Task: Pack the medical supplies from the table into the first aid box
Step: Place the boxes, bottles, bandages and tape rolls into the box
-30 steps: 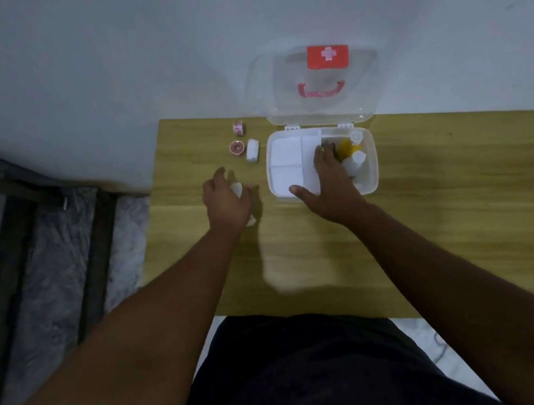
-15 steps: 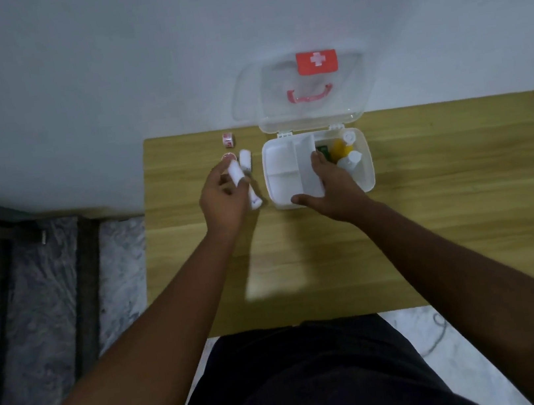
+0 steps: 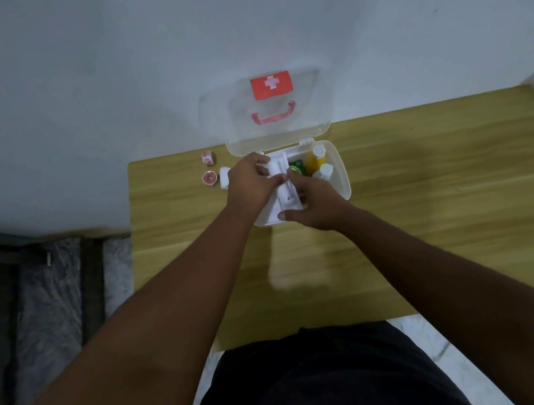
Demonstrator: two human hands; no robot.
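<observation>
At far left on the wooden surface (image 3: 176, 257), near the wall: a small red-and-white tape roll (image 3: 207, 157), a round pink tin (image 3: 210, 178) just in front of it, and a white roll (image 3: 224, 178) beside the tin, partly hidden by the left hand (image 3: 249, 187). Left hand over the left half of the first aid box (image 3: 341, 174), fingers (image 3: 261, 161) clamped on a white bandage roll (image 3: 275, 170) held above the white tray. Right hand (image 3: 316, 203) at the box's near edge, thumb on the rim, fingers reaching to the same roll; grip there not clear. In the right compartment: a green item (image 3: 297, 166), a yellow bottle (image 3: 315, 157), a white bottle (image 3: 325, 171). Clear lid (image 3: 235, 117) upright against the wall, red cross label and red handle showing.
</observation>
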